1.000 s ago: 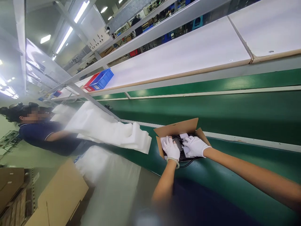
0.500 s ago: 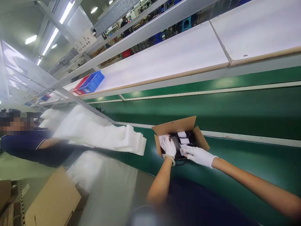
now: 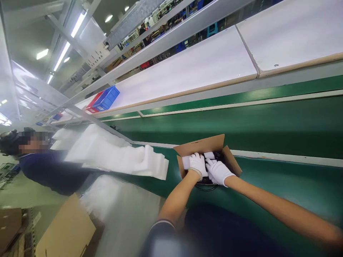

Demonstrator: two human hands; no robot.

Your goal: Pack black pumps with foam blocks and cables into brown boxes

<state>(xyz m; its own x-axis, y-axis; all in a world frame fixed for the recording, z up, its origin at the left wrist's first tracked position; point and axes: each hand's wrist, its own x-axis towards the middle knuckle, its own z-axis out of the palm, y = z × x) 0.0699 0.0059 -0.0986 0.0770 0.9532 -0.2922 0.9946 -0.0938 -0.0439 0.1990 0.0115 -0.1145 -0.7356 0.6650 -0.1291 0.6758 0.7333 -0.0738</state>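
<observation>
A small open cardboard box [image 3: 200, 144] with raised flaps sits on the green work surface. Packed inside are black cables [image 3: 220, 157], a white block [image 3: 186, 162] at the left and a white piece [image 3: 209, 155] in the middle. My left hand [image 3: 197, 165], in a white glove, reaches in with fingers stretched over the contents, open. Close beside it is my gloved right hand [image 3: 218, 172], its slightly bent fingers apart and touching the contents; I see nothing held. Both hands hide the middle of the box. A black cable loop [image 3: 206, 189] hangs out at the front.
Stacked white foam sheets [image 3: 123, 159] lie left of the box. A co-worker [image 3: 48, 169] in dark blue stands beyond them. Blue and red bins [image 3: 107, 98] sit on the white shelf [image 3: 187, 67]. At lower left is a large cardboard carton [image 3: 65, 228].
My right hand has moved left and deeper into the box. My left hand has shifted right over the contents. The co-worker's arm has drawn back from the foam, and the view has shifted slightly.
</observation>
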